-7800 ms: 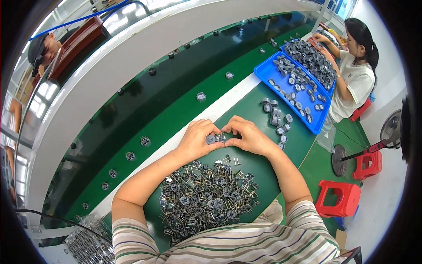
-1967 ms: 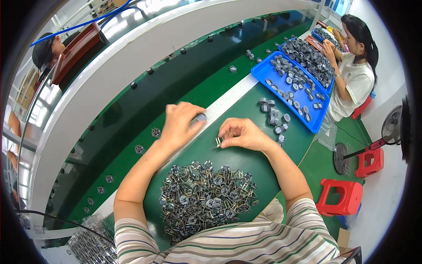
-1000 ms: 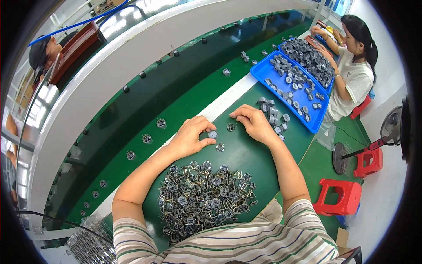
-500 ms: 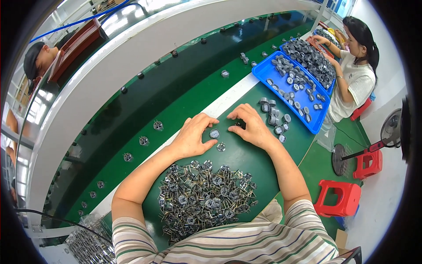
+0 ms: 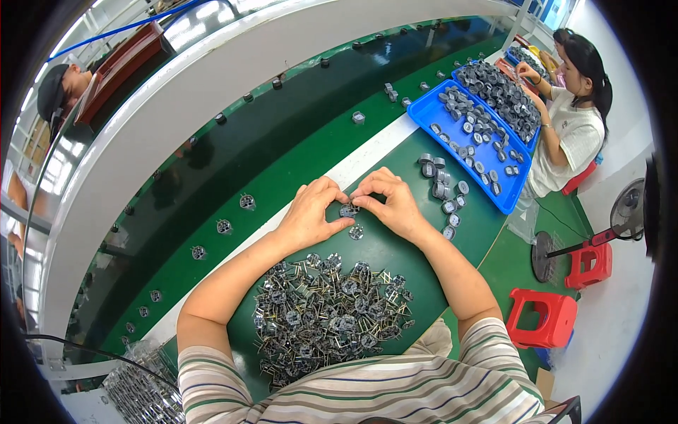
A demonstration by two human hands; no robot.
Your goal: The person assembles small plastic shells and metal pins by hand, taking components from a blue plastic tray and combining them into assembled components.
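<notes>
Head view: my right hand [image 5: 390, 205] pinched a seemingly unfinished round part [image 5: 349, 210], my left hand [image 5: 309, 212] curved beside it, grip unclear, a pronged heap [image 5: 332, 311] remaining.

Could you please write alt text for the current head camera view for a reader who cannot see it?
A person's left hand and right hand close in around a small round part at a green table. Nearer the person lie another round part and a heap of pronged parts; a blue tray holds grey discs ahead, right.
</notes>
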